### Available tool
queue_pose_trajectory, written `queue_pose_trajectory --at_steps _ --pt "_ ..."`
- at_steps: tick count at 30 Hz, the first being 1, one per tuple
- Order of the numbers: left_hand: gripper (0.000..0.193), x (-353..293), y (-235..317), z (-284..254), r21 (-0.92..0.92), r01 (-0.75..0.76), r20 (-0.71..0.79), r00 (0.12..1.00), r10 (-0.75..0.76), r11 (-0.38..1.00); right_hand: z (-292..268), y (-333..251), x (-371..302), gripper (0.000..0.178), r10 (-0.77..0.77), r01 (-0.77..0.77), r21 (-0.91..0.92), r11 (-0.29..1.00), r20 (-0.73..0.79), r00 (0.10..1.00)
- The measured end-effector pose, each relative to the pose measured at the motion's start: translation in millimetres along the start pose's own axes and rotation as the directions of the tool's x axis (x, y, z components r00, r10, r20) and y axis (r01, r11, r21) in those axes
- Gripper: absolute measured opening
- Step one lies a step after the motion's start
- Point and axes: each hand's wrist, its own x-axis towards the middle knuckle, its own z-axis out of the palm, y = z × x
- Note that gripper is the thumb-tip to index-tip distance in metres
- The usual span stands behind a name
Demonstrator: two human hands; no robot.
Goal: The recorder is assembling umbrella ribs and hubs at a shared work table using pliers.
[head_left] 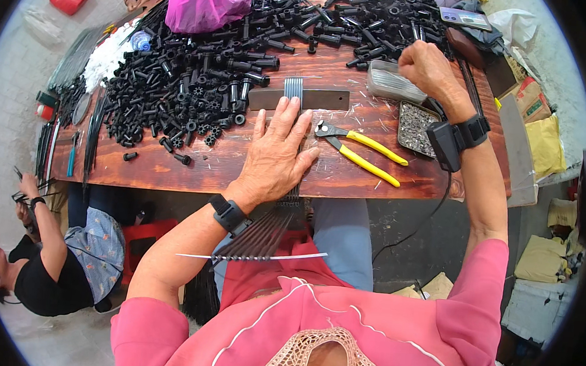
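My left hand point(276, 152) lies flat, fingers spread, on a bundle of thin black rods point(266, 232) that runs from my lap up over the table's front edge. The rods' far ends point(293, 88) cross a dark flat bar point(311, 99). A thin white wire point(255, 256) lies across the rods near my lap. My right hand point(427, 67) is raised in a fist above a grey bundle in clear wrap point(391, 84); what it holds is hidden. Yellow-handled pliers point(359, 150) lie on the wood between my hands.
A big heap of small black plastic tubes point(199, 76) covers the wooden table point(173, 169), with a pink bag point(205, 2) behind it. A small tray of tiny metal parts point(414, 128) sits by my right wrist. Another person point(53, 262) sits low at the left.
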Motion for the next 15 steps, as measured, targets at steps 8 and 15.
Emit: queue_pose_trajectory --at_steps 8,15 --pt "0.067 1 2 2 0.013 -0.006 -0.027 1.0 0.006 1.0 16 19 -5 0.016 0.021 0.002 -0.147 0.989 0.154 0.988" --pt "0.07 -1 1 2 0.025 0.005 -0.019 1.0 -0.005 1.0 15 25 -6 0.015 -0.022 0.021 0.014 1.0 0.092 0.995"
